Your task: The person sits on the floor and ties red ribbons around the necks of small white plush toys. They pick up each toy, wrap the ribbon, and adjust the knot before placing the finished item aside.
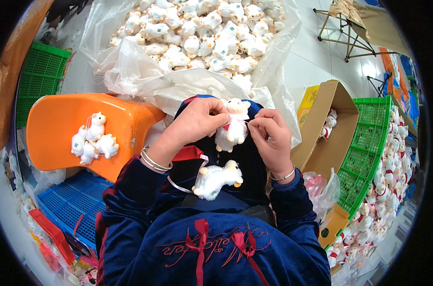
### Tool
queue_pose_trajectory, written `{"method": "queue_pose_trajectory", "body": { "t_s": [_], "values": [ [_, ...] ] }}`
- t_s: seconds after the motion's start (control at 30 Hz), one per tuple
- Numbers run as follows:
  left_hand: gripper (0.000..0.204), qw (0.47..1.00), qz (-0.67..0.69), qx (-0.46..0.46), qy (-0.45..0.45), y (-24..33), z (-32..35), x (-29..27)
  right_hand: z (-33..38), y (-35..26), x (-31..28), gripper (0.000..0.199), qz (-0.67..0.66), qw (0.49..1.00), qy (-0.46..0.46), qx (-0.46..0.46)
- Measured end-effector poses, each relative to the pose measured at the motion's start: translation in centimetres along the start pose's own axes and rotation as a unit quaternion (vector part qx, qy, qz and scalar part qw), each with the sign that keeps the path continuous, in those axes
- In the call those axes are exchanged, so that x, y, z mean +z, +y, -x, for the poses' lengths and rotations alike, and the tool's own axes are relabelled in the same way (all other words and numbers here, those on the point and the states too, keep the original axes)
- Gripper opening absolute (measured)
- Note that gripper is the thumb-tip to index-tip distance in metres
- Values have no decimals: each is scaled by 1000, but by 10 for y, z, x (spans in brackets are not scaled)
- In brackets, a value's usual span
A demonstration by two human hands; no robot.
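Just above my lap is a small white plush animal, upright, with a pale ribbon and a bit of red at its neck. My left hand pinches the ribbon close to the neck, its fingers closed against the toy. On the other side my right hand has thumb and forefinger closed on a thin end of the ribbon. A second white plush animal lies on its side on my lap. Beside it are a red piece and a loose pale pink strip.
A large clear plastic bag full of white plush toys lies ahead. At left, several more rest on an orange stool, with a blue crate below. Rightward stand a cardboard box and a green basket beside many red-trimmed toys.
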State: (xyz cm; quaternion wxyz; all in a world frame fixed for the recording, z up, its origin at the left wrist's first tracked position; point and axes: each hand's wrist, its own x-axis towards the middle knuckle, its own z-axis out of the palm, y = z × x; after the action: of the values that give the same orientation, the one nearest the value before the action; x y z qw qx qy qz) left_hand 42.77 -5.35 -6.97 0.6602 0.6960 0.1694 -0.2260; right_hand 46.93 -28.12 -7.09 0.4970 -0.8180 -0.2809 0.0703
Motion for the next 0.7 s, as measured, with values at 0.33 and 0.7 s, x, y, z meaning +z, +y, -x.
{"method": "queue_pose_trajectory", "body": {
  "t_s": [0.33, 0.7],
  "values": [
    [20, 1000, -13, -20, 8, 19, 6, 10, 8, 13, -4, 16, 35, 990, -98, -91],
    [23, 996, -89, -1, 24, 16, 2, 19, -5, -11, -18, 15, 5, 988, -47, 145]
  ]
}}
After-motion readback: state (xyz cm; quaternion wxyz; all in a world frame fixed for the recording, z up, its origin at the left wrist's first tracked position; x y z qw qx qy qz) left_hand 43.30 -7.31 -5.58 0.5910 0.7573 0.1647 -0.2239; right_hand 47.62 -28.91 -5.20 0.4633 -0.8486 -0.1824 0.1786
